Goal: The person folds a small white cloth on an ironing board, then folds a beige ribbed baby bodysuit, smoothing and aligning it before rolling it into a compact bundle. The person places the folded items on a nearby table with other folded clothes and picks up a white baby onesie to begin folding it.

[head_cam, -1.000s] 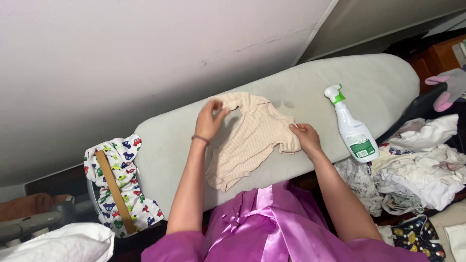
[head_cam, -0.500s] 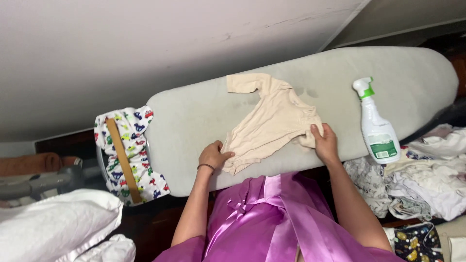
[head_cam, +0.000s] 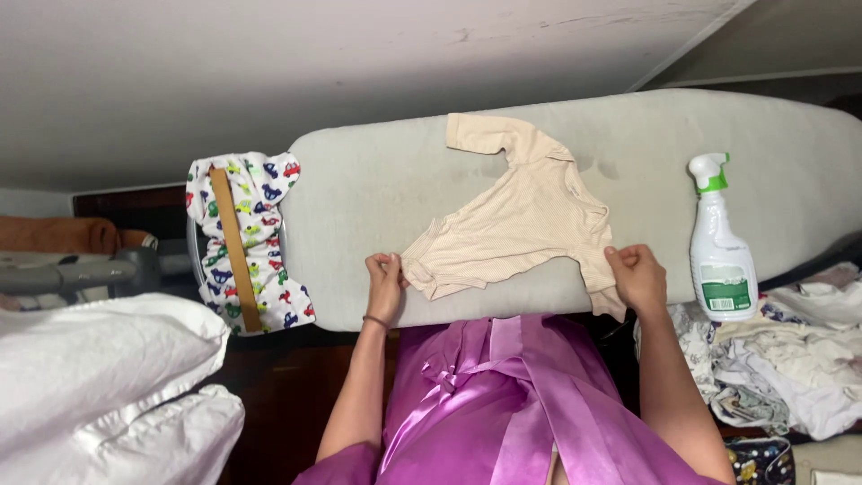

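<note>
A small beige ribbed cotton baby bodysuit (head_cam: 516,224) is laid on the grey padded ironing board (head_cam: 377,198), its long axis slanting from near-left hem to far-right collar. The hem is pinched by the left hand (head_cam: 386,283), a sleeve by the right hand (head_cam: 637,274). A white spray bottle with a green label (head_cam: 721,247) lies to the right.

Home laundry corner: ironing board (head_cam: 377,193), clothes pile (head_cam: 790,359).
</note>
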